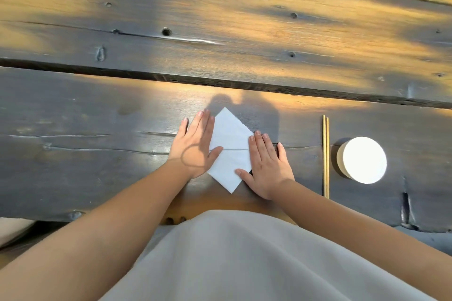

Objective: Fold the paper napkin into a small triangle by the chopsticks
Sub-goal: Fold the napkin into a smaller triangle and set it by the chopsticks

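1. Paper napkin (231,151) lies as a diamond near the desk's (97,154) front edge, left of the chopsticks (325,156).
2. Left hand (195,148) and right hand (267,166) flat, fingers spread, pressing its side corners; gripping nothing.
3. Risk: uneven pressure skews the crease; thin paper may slide or tear.

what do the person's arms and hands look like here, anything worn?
Both forearms are bare as far as the frame shows: no sleeves in view, no gloves, no watch, no rings or bracelets visible. The left hand carries a ring-shaped shadow across its back, not a marking. The right hand is plain. Nails look short and unpainted. A light grey garment covers the torso below.
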